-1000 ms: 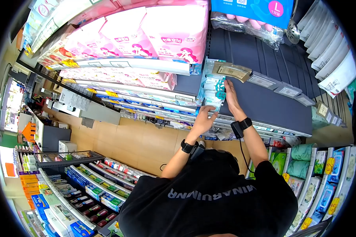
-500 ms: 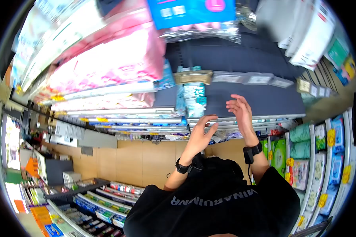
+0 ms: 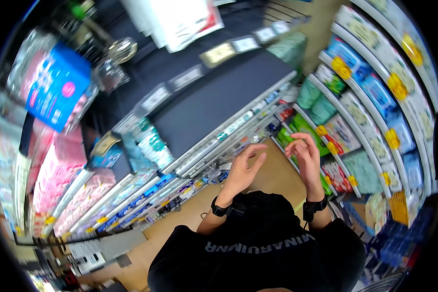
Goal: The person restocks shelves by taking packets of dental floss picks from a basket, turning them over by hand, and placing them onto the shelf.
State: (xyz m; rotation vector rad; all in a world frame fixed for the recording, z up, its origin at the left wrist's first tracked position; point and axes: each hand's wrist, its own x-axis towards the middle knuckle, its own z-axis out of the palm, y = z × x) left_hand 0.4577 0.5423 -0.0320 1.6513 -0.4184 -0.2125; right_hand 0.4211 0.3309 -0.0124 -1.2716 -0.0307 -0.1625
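Observation:
In the head view my left hand (image 3: 244, 168) hangs in the air over the aisle floor, fingers loosely curved and apart, with nothing in it. My right hand (image 3: 305, 155) is raised a little to its right, its fingers bent, spread and bare. Neither hand touches a thing. Behind my right hand stand green packs (image 3: 312, 137) on the side shelving. Beyond my left hand runs the front edge of a dark shelf (image 3: 214, 109), with teal-and-white packets (image 3: 153, 143) at its near left end.
Pink packages (image 3: 58, 168) fill the shelves on the left. A blue pack (image 3: 58, 85) hangs upper left, and white packages (image 3: 177, 22) hang at the top. Tiered shelves (image 3: 360, 53) with wipes and yellow tags rise on the right. Tan floor (image 3: 180, 219) lies below.
The view has turned to the right, so the pink packages and dark shelf shift left and the right-hand shelving comes further in. Both hands stay raised and empty.

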